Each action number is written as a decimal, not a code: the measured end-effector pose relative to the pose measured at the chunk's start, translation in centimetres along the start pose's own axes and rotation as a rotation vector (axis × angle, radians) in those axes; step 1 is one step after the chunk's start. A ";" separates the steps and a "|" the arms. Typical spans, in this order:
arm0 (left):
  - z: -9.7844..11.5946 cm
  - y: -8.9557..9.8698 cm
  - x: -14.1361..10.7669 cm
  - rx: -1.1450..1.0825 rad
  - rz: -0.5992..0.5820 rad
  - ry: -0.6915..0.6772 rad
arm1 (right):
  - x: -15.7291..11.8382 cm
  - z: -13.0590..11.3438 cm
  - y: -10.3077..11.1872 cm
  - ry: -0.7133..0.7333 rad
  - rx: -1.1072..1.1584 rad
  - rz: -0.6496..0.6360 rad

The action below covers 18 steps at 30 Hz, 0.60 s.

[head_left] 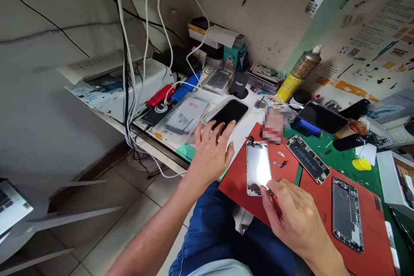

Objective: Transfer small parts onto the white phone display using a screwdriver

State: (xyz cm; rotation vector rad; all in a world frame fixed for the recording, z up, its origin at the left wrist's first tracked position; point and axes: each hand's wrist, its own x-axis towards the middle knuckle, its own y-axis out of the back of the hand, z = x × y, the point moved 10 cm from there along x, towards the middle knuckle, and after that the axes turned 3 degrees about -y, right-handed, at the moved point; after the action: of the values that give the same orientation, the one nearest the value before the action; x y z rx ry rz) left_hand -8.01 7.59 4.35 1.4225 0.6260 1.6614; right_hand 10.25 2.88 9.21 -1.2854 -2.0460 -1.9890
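My left hand (210, 151) is spread, fingers apart, with its fingertips over the near edge of a black-screened phone (232, 113) in a clear case. Whether they touch it I cannot tell. Fingers pinched, my right hand (296, 217) is at the lower end of a phone screen assembly (258, 161), which lies with its shiny metal back up on the red mat (237, 181). A small dark thing shows between thumb and forefinger, too hidden to name. Farther right lie an opened phone with its battery (308, 158) and a bare phone housing (347, 215).
Tiny parts (280, 164) lie beside the screen assembly. Behind are a propped phone (322, 117), a yellow spray can (299, 73) and a blurred pink item (273, 125). White cables (129, 69) hang at the left, near a clear plastic box (183, 114).
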 end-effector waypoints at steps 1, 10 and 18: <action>0.3 0.3 -0.1 -0.003 0.014 -0.002 | -0.1 0.0 0.0 -0.004 0.008 -0.004; 6.8 -1.0 -3.3 -0.451 -0.022 -0.209 | -0.3 0.8 0.1 -0.033 0.009 0.039; 7.2 -4.0 -4.3 -0.377 -0.217 -0.247 | -0.4 1.0 0.0 -0.040 0.043 0.012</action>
State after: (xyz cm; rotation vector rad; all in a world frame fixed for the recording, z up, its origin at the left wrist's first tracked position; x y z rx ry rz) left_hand 0.05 5.08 0.45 1.2117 0.2946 1.3237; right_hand 11.02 3.53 8.81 -1.3366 -2.0811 -1.9189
